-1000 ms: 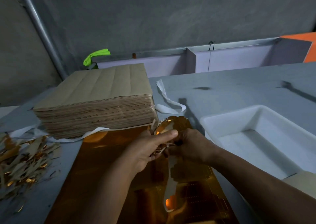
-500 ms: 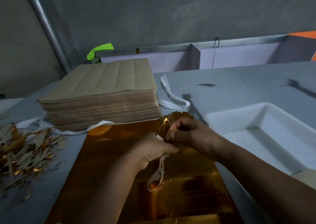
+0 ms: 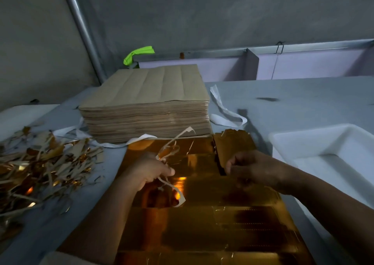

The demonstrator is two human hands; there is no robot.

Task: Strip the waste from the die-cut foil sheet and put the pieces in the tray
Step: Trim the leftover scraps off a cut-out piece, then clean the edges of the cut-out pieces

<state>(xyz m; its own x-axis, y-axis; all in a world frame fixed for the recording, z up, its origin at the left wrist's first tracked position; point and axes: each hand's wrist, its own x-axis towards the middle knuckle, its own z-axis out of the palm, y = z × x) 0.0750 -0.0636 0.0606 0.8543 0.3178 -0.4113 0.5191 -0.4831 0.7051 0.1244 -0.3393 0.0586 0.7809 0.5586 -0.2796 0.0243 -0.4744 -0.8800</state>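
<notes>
A gold die-cut foil sheet (image 3: 202,220) lies flat on the grey table in front of me. My left hand (image 3: 149,171) grips a tangle of thin waste strips (image 3: 172,149) that curl above and below its fingers, over the sheet's left part. My right hand (image 3: 253,169) rests with curled fingers on the sheet's right edge, just below a loose gold foil piece (image 3: 232,145) that lies at the sheet's far right corner. What the right fingers hold is hidden. The white tray (image 3: 323,141) stands to the right.
A thick stack of brown sheets (image 3: 145,104) stands behind the foil sheet, with white straps (image 3: 224,113) trailing from it. A heap of gold and paper scraps (image 3: 40,169) covers the table at the left. A grey wall and pipe (image 3: 83,29) rise behind.
My hands have parted. The left hand pulled the waste strips away to the left, and the right hand came down onto the sheet's right edge. The foil piece now lies flat.
</notes>
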